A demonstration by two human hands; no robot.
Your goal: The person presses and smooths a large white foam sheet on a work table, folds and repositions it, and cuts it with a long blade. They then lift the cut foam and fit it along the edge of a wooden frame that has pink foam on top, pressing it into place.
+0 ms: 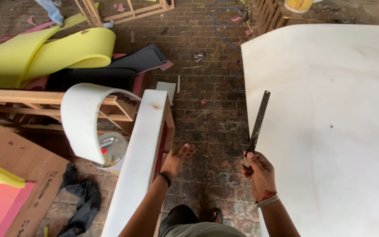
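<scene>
R hand [259, 173] clamped on metal ruler [258, 122], held over edge of large white sheet [330, 127]. L hand [177, 159] open, fingers spread, near white foam slab [141, 158].

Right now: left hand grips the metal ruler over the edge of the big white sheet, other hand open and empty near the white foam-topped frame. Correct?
Not quite: the hands are swapped. In the head view the right hand grips the metal ruler, which lies over the edge of the big white sheet. The left hand is the open, empty one, near the white foam-topped frame.
</scene>
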